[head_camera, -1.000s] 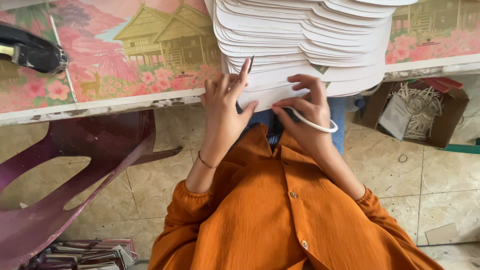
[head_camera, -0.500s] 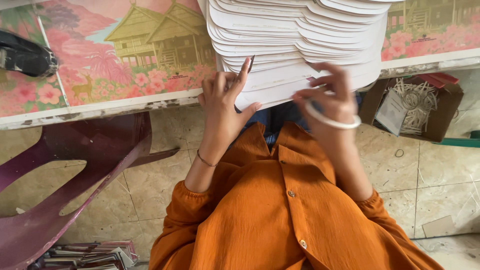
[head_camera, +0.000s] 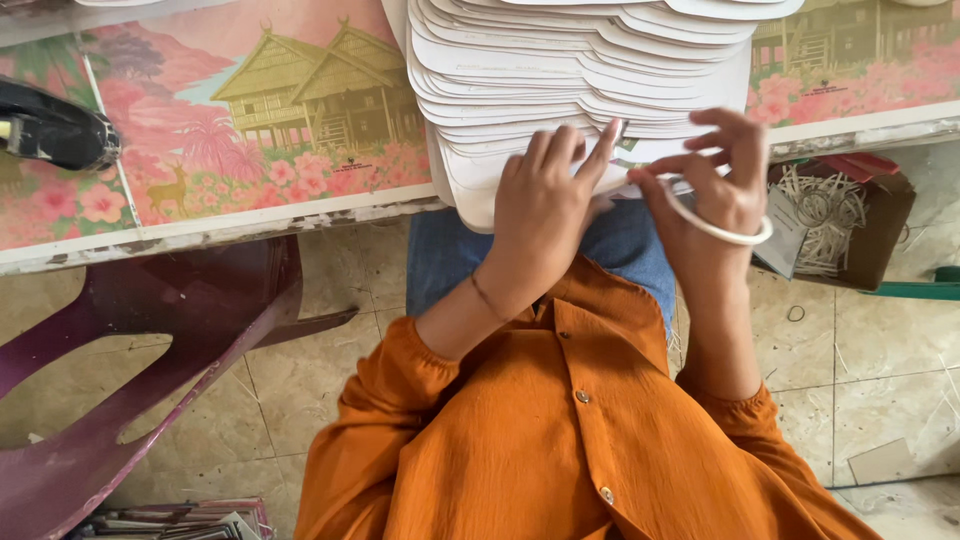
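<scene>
A tall stack of white card cut-outs (head_camera: 560, 70) overhangs the near edge of the table. My left hand (head_camera: 545, 200) lies flat against the lowest sheets with its index finger stretched out along them. My right hand (head_camera: 715, 185) is at the right end of the stack's lower edge, fingers curled. A thin white band (head_camera: 715, 228) loops around this hand, with its thumb and fingertips pinching the band beside the sheets. Orange sleeves cover both arms, and blue trousers show under the stack.
The table (head_camera: 250, 215) has a pink picture cover showing houses and flowers. A black tool (head_camera: 50, 130) lies at its left end. A purple plastic chair (head_camera: 150, 340) stands at the left. An open cardboard box (head_camera: 835, 215) holding pale bands sits on the tiled floor at the right.
My right hand rose from below the stack's edge to its right end, carrying the white band. My left hand stayed pressed on the lowest sheets.
</scene>
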